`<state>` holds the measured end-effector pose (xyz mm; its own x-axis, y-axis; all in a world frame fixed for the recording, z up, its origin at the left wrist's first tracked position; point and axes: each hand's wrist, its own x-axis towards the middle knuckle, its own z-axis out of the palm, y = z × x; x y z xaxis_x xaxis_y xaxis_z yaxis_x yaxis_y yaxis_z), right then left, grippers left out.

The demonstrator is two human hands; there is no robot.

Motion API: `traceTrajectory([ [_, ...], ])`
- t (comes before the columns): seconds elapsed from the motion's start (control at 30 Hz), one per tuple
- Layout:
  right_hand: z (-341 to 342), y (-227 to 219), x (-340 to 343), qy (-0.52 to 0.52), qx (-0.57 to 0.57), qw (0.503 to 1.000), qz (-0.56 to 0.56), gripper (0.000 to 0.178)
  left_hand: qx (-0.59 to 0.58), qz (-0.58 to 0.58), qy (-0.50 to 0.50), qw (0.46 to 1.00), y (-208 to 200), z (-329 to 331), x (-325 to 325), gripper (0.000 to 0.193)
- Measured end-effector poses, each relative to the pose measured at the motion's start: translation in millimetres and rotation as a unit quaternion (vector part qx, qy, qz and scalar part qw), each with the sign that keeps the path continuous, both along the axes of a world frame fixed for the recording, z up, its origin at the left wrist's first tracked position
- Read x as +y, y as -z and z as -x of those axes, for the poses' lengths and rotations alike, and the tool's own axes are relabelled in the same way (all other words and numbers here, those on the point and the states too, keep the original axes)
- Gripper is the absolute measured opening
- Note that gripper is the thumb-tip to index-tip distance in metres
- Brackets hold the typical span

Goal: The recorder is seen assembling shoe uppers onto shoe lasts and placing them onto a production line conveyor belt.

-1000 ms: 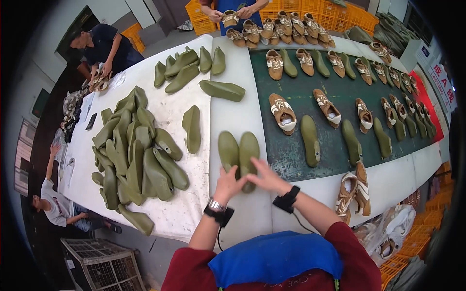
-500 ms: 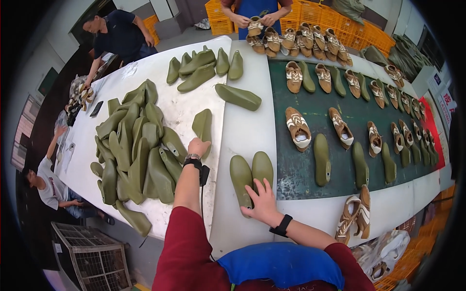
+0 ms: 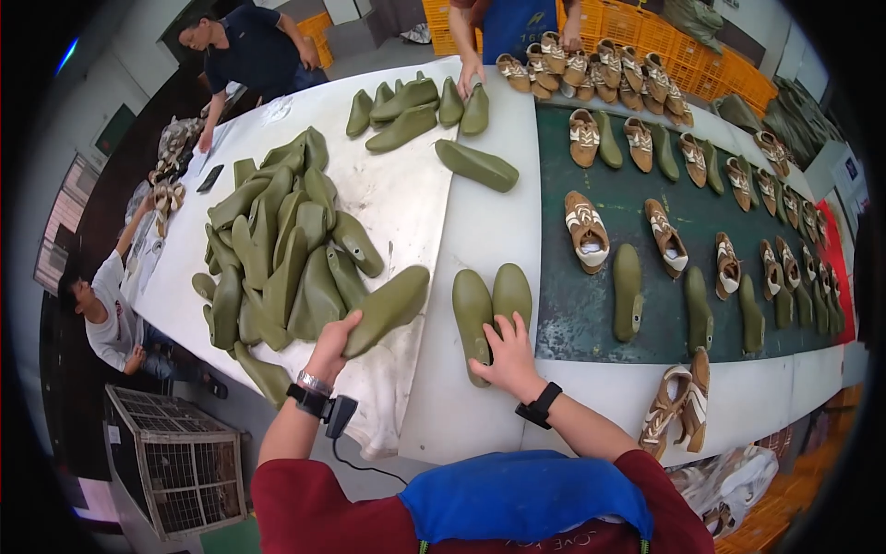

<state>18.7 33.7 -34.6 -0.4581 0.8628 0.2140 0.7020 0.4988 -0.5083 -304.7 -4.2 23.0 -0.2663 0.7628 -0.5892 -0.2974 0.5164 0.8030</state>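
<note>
My left hand (image 3: 334, 351) is closed round the heel end of a green shoe last (image 3: 392, 309), its toe pointing away to the right, beside a heap of similar lasts (image 3: 277, 249). Two more green lasts, a left one (image 3: 472, 305) and a right one (image 3: 512, 289), lie side by side on the white tabletop. Over their near ends my right hand (image 3: 512, 360) rests with fingers spread, touching them. A brown shoe pair (image 3: 678, 406) with white stripes stands right of that hand.
Rows of brown shoes (image 3: 586, 231) and lasts cover a green mat (image 3: 591, 319) at right. Across the table, a co-worker's hand (image 3: 472, 74) reaches to some lasts (image 3: 475, 111). Two people work at left, near a wire cage (image 3: 185, 462). Orange crates (image 3: 628, 32) stand behind.
My left hand has brought the last nearer to me and turned it over to the right. My right hand stays by the pair. The co-worker's hand has moved from a shoe to the far lasts.
</note>
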Motion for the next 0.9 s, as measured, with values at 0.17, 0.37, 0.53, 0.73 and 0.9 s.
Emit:
traceTrajectory([
  [0.17, -4, 0, 2, -0.004, -0.004, 1.0, 0.012, 0.062, -0.062, -0.124, -0.107, 0.984, 2, -26, 136, 0.029],
  [0.37, 4, -6, -2, -0.015, 0.015, 1.0, 0.005, 0.063, 0.495, -0.292, 0.001, 0.819, 42, -68, 328, 0.072],
  [0.53, -11, -3, 4, -0.032, 0.001, 0.998, 0.059, 0.065, 0.657, -0.206, 0.297, 0.661, 69, -177, 404, 0.078],
  [0.73, -13, -3, 14, -0.02, 0.004, 0.995, 0.099, 0.062, 0.768, -0.047, 0.48, 0.422, 73, -223, 449, 0.091],
  [0.9, -4, -7, 18, -0.034, -0.001, 0.995, 0.091, 0.06, 0.765, 0.012, 0.509, 0.395, 109, -183, 497, 0.062],
])
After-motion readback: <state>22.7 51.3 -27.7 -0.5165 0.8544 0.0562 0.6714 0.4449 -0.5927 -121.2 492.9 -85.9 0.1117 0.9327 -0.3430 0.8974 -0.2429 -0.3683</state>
